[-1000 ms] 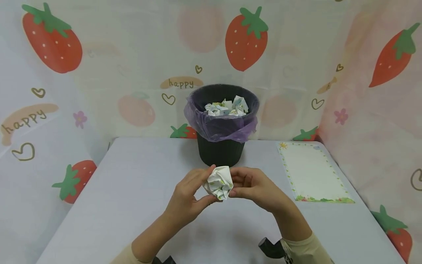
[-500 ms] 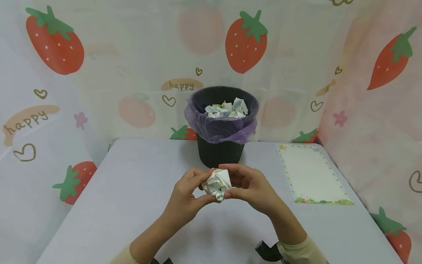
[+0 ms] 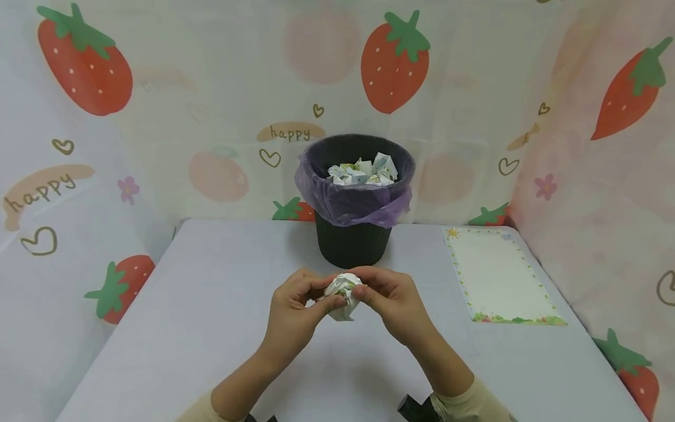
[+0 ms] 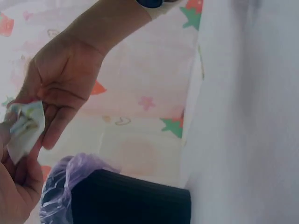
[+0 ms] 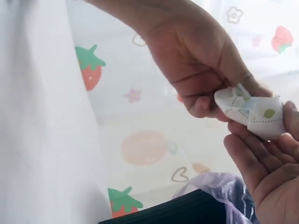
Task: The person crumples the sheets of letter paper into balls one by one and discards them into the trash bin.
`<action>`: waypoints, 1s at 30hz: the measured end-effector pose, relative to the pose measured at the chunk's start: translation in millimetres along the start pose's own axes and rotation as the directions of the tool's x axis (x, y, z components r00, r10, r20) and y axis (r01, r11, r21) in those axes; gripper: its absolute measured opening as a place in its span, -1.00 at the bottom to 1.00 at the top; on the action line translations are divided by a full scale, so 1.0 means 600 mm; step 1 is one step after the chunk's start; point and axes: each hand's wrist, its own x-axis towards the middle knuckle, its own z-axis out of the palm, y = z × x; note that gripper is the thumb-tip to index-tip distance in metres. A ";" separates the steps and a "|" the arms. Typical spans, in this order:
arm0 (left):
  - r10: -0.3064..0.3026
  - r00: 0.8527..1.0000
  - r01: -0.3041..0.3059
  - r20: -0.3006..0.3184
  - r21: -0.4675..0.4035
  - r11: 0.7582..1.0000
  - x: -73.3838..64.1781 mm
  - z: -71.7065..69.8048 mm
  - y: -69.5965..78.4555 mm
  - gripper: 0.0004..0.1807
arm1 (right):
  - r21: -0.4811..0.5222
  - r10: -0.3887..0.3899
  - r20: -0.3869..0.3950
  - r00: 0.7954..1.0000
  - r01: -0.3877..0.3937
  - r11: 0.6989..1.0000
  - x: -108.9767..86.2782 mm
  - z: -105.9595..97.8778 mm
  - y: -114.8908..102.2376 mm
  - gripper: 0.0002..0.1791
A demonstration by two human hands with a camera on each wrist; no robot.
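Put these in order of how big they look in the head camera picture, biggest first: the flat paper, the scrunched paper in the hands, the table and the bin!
1. Table
2. Bin
3. Flat paper
4. Scrunched paper, partly covered, so its full size doesn't show

Makeshift tabletop booth — strawberry-print backdrop on 3 sides of white tbl.

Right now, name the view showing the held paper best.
The right wrist view: the paper is large, its green mark clear. The head view shows it smaller, partly covered by the left hand and right hand; the left wrist view, dimmer and blurrier.
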 end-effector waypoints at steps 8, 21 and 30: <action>0.190 0.943 -0.256 0.273 0.231 0.939 0.014 -0.022 0.014 -0.05 | 0.140 0.039 0.021 0.999 -0.041 0.989 0.005 -0.028 -0.005 -0.72; 0.272 0.915 -0.323 0.296 0.138 0.936 0.017 -0.011 0.019 -0.01 | 0.391 0.142 0.108 0.984 -0.173 0.904 -0.003 -0.004 0.012 -0.75; 0.455 0.887 -0.461 0.077 0.118 0.880 0.006 0.011 0.010 -0.18 | 0.336 0.189 0.046 0.981 -0.193 0.922 -0.003 0.009 0.008 -0.76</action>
